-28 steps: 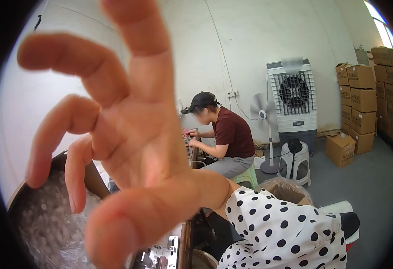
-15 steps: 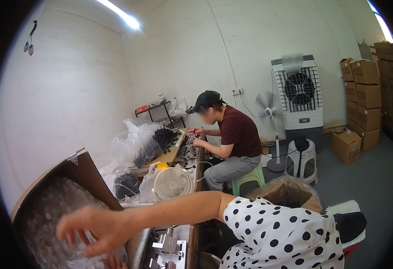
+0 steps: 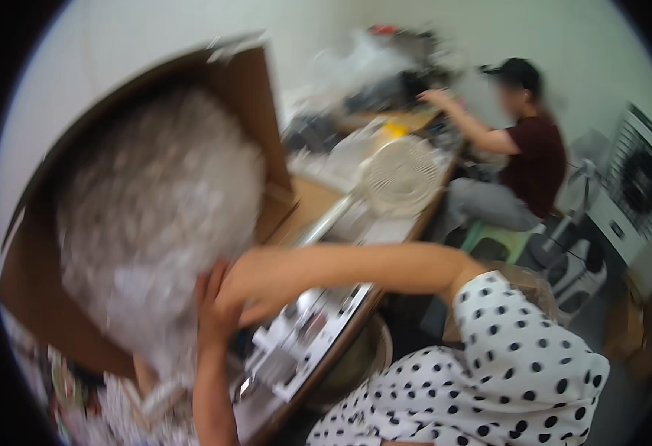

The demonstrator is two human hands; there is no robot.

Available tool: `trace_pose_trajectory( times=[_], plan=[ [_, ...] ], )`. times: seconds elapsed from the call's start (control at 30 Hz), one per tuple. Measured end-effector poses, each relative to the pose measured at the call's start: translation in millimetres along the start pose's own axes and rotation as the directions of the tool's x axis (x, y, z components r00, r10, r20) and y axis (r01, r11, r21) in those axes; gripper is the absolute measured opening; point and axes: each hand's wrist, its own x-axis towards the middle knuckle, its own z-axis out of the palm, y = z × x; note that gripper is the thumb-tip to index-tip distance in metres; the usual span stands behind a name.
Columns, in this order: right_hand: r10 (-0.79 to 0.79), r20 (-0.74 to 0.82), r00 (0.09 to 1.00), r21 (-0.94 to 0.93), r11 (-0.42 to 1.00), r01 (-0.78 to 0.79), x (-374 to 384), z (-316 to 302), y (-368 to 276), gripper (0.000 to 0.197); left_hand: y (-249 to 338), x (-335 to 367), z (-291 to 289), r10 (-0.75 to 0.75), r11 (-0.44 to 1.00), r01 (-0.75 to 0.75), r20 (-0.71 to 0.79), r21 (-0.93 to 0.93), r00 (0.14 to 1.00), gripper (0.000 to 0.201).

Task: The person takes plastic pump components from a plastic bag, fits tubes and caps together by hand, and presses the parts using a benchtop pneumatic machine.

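Person's right hand (image 3: 250, 284) lowered from before the lens, now overlapping the left hand (image 3: 215, 316), grips too blurred to tell, cardboard box (image 3: 250, 85) at left, clear plastic bag (image 3: 164, 201) inside it near the hands, metal fixture (image 3: 275, 366) to their right, pale fan (image 3: 402, 177) beyond

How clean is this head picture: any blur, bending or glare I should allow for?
Head view: blur softens the left hand, right hand and small fan; head view: the cardboard box's upper edge bows, corners go black; head view: pale sheen on the clear plastic.
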Motion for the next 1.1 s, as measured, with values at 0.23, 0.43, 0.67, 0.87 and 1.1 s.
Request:
trace_pose_trajectory(
  times=[0.23,0.43,0.67,0.87,1.1],
  plan=[
    [-0.065,-0.282,0.957,0.127,0.986,0.105,-2.7,39.6,16.6,0.012,-0.7,2.6,-9.4,0.029,0.999,-0.029,-0.014,-0.040,0.999,0.033],
    [-0.402,-0.347,0.848,-0.072,0.912,0.403,33.5,73.6,27.4,0.011,25.4,-32.8,-19.0,-0.551,0.700,0.533,0.115,-0.476,0.826,0.033],
    [-0.534,-0.137,0.835,-0.311,0.823,0.475,39.8,77.5,70.7,0.032,10.7,-45.9,-70.5,-0.126,0.992,0.120,0.215,0.042,0.968,0.020],
    [-0.570,0.000,0.822,-0.789,0.505,0.350,49.4,100.2,102.1,0.049,12.2,-53.7,-76.9,-0.136,0.948,0.067,0.206,0.312,0.969,0.025],
    [-0.365,0.035,0.930,-0.664,0.687,0.295,47.4,101.1,110.3,0.048,15.6,-55.9,-50.2,-0.168,0.823,-0.035,0.302,0.566,0.938,0.024]
  ],
)
